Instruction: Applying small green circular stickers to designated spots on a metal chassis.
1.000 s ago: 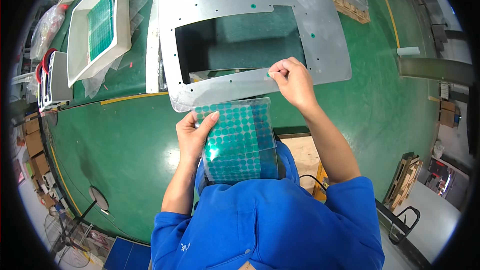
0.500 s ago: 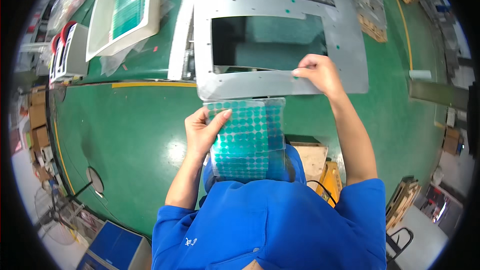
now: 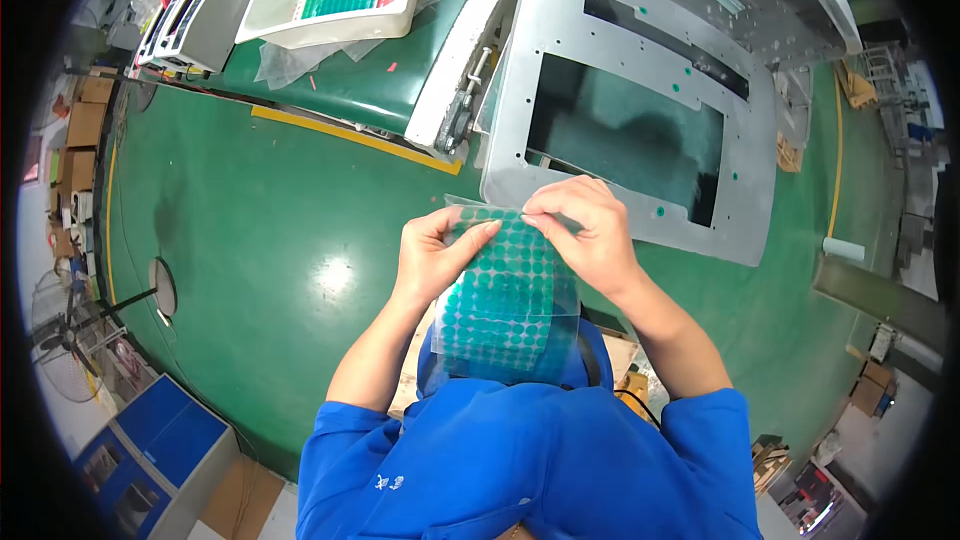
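My left hand (image 3: 440, 255) grips the upper left edge of a clear sheet of green round stickers (image 3: 500, 290), thumb on top. The sheet hangs in front of my body with its dots in rows. At its top edge, my right hand (image 3: 590, 235) pinches thumb and forefinger at a green sticker in the top row; whether the sticker is lifted is hidden by the fingertips. Just beyond my hands lies a grey flat metal panel (image 3: 630, 65) with a large rectangular opening, a narrow slot and small dark holes. Several green dots are stuck on it.
At the far left, a white bin (image 3: 330, 35) holding green sheets stands on a green-topped table (image 3: 390, 80), beside a white box-shaped device (image 3: 210, 15) with red rings. A fan (image 3: 165, 285) stands left, near a blue cabinet (image 3: 170, 430). A pallet jack's yellow part (image 3: 637, 385) is near my legs.
My right hand has come back from the panel's near edge to the top of the sticker sheet. A green dot now shows on the panel's near edge. The view has turned left.
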